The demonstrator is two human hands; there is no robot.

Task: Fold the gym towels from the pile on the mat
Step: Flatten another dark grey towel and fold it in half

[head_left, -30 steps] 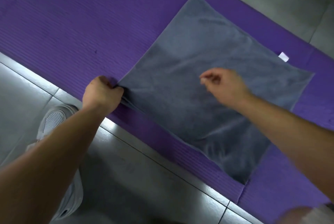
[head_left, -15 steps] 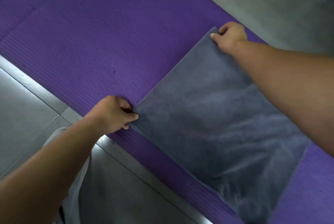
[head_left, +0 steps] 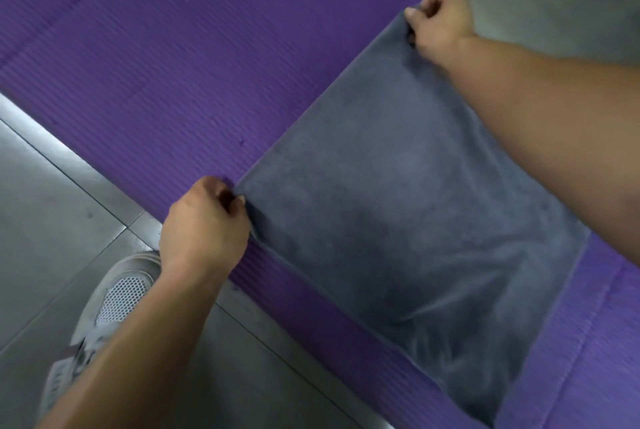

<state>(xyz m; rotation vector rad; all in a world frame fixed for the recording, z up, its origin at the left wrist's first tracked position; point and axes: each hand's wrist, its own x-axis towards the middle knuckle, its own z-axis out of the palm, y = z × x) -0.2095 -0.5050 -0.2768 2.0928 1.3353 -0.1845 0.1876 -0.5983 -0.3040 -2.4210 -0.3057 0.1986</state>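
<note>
Towel (head_left: 398, 220) (grey) spans left hand (head_left: 204, 231) to right hand (head_left: 440, 23); corners pinched.

You have bare mat (head_left: 173, 47) open left of the towel (head_left: 398, 220); your right forearm (head_left: 536, 123) crosses above it, your shoe (head_left: 117, 293) flanks the mat.

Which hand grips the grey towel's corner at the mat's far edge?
The right hand, its forearm crossing the grey towel; the left hand grips the corner by the shoe, toward the near edge of the mat.
</note>
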